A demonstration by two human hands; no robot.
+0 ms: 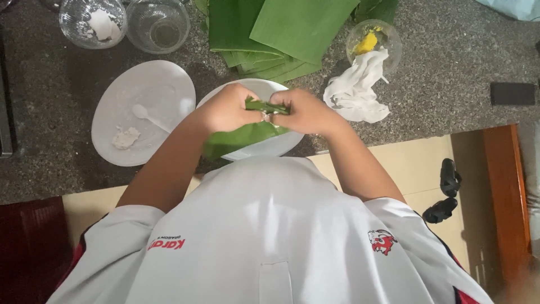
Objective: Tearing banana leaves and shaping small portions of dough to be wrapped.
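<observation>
Both my hands meet over a white plate (264,147) on the dark stone counter. My left hand (228,108) and my right hand (304,112) pinch a folded green banana-leaf piece (243,137) between them, its top edge gripped at the fingertips and the rest hanging down over the plate. What lies inside the fold is hidden.
A second white plate (163,84) at left holds a white spoon (147,116) and a dab of white paste (125,137). Two glass bowls (93,22) stand behind it. A stack of banana leaves (275,31), a crumpled white cloth (355,89) and a glass bowl with yellow filling (372,40) lie beyond.
</observation>
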